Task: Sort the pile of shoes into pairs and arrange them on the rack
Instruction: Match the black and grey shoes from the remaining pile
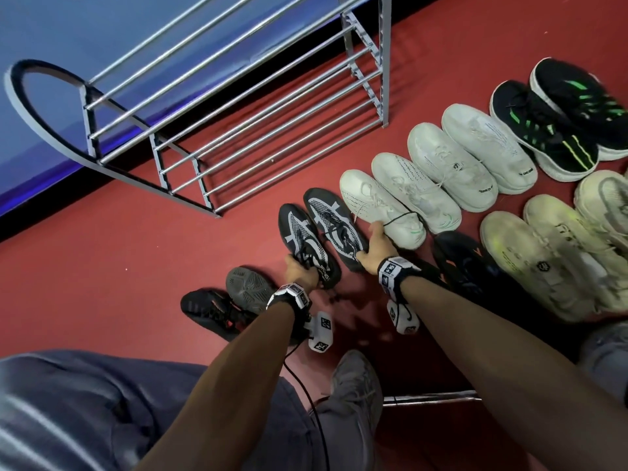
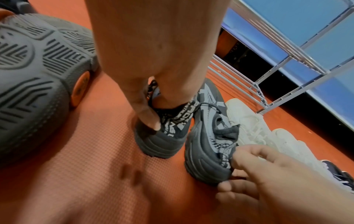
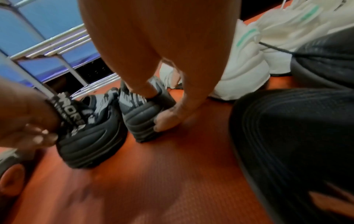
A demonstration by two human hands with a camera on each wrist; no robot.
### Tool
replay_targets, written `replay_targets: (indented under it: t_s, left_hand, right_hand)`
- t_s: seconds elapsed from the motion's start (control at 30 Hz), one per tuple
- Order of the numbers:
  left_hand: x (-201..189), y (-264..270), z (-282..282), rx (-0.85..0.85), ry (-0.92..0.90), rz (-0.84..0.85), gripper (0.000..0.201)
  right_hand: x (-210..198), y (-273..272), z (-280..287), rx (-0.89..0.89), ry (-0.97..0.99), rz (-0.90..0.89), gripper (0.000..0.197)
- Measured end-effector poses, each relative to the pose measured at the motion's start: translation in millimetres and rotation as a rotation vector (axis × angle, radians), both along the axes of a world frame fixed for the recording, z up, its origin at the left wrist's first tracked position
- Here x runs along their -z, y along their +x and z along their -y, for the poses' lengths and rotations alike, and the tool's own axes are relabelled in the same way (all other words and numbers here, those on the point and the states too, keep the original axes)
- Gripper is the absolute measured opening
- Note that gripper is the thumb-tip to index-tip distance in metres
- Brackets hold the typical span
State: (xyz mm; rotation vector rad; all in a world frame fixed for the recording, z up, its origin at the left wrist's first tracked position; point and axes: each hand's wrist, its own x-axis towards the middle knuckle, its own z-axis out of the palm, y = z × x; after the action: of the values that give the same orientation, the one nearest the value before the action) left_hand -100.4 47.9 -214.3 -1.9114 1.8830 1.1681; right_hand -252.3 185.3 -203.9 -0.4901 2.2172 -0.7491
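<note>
Two black-and-grey patterned sneakers stand side by side on the red floor, toes toward the grey metal rack [image 1: 384,79]. My left hand [image 1: 300,271] pinches the lettered heel tab and collar of the left sneaker [image 1: 306,239]; the left wrist view shows the thumb [image 2: 151,116] pressed on that collar. My right hand [image 1: 370,243] grips the heel of the right sneaker [image 1: 334,226], with the thumb inside the collar and fingers [image 3: 165,121] round the outer heel. Both soles look close to the floor. No shoe is seen on the rack's rails.
To the right lie rows of shoes: a white pair [image 1: 380,205], another white pair [image 1: 472,158], a black-and-green pair [image 1: 550,130], cream shoes [image 1: 543,253] and a black-and-orange shoe [image 1: 465,263]. A tipped black shoe [image 1: 249,285] lies left of my left wrist.
</note>
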Motion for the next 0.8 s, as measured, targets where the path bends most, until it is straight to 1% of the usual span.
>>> replay_targets:
  t_s: [0.03, 0.1, 0.17, 0.27, 0.3, 0.33, 0.4, 0.43, 0.47, 0.5, 0.53, 0.57, 0.6, 0.63, 0.67, 0.7, 0.73, 0.77, 0.8]
  left_hand:
    - [-3.1, -2.5, -0.9, -0.015, 0.0, -0.014, 0.059]
    - [-7.9, -8.8, -2.8, -0.028, 0.038, -0.022, 0.065]
    - [-12.6, -11.6, -1.4, -0.037, 0.086, -0.032, 0.068]
    - [-13.4, -4.0, 4.4, 0.049, 0.104, -0.073, 0.07]
    - [-14.7, 0.7, 5.2, 0.054, 0.123, -0.103, 0.068]
    - [-17.0, 5.7, 7.2, 0.084, 0.113, -0.091, 0.062]
    - [-23.1, 20.2, 15.1, 0.184, -0.032, 0.023, 0.048]
    - [-26.4, 30.3, 20.5, 0.198, -0.124, 0.068, 0.047]
    - [-29.0, 41.1, 26.5, 0.182, -0.205, 0.108, 0.048]
    - [-33.1, 52.3, 31.7, 0.141, -0.273, 0.147, 0.049]
    - [-35.0, 62.8, 36.4, 0.084, -0.336, 0.195, 0.051]
    - [-35.6, 71.8, 40.1, 0.013, -0.384, 0.263, 0.054]
    - [-39.3, 77.6, 41.0, -0.086, -0.408, 0.332, 0.058]
    - [-44.7, 83.9, 43.3, -0.21, -0.393, 0.396, 0.062]
    - [-47.2, 92.1, 46.4, -0.319, -0.356, 0.426, 0.069]
    - [-42.0, 105.2, 51.7, -0.378, -0.288, 0.426, 0.078]
    - [-28.5, 120.7, 58.8, -0.381, -0.185, 0.403, 0.089]
    - [-14.2, 138.4, 65.4, -0.333, -0.065, 0.381, 0.099]
    - [12.8, 161.5, 76.8, -0.289, 0.022, 0.402, 0.106]
  right_hand:
    - [4.6, 2.3, -4.7, -0.008, -0.028, -0.001, 0.049]
    - [7.9, 0.3, -10.4, -0.032, -0.072, -0.018, 0.04]
    - [5.1, -6.1, -11.6, -0.056, -0.091, -0.032, 0.038]
    - [2.9, -10.6, -14.7, -0.108, -0.093, -0.054, 0.036]
    - [4.3, -9.5, -16.0, -0.128, -0.08, -0.08, 0.036]
    - [2.9, -6.8, -16.2, -0.149, -0.049, -0.121, 0.035]
    - [-0.6, 1.3, -14.2, -0.181, 0.017, -0.268, 0.033]
    - [-3.9, 6.5, -10.9, -0.203, 0.022, -0.358, 0.031]
    - [-9.4, 12.2, -6.6, -0.244, 0.006, -0.431, 0.028]
    - [-13.5, 18.9, -1.1, -0.307, -0.027, -0.467, 0.025]
    - [-19.4, 26.7, 4.3, -0.388, -0.064, -0.441, 0.021]
    - [-23.2, 35.7, 10.5, -0.472, -0.096, -0.377, 0.017]
    - [-26.9, 45.7, 16.6, -0.545, -0.106, -0.304, 0.015]
    - [-26.7, 56.5, 22.4, -0.598, -0.114, -0.233, 0.014]
    - [-26.4, 68.0, 27.6, -0.627, -0.122, -0.161, 0.015]
    - [-24.8, 80.5, 32.5, -0.643, -0.136, -0.088, 0.016]
    - [-22.6, 92.9, 37.1, -0.658, -0.135, -0.007, 0.018]
    - [-16.7, 105.0, 41.9, -0.675, -0.122, 0.076, 0.027]
    - [-13.7, 115.0, 45.9, -0.692, -0.074, 0.149, 0.042]
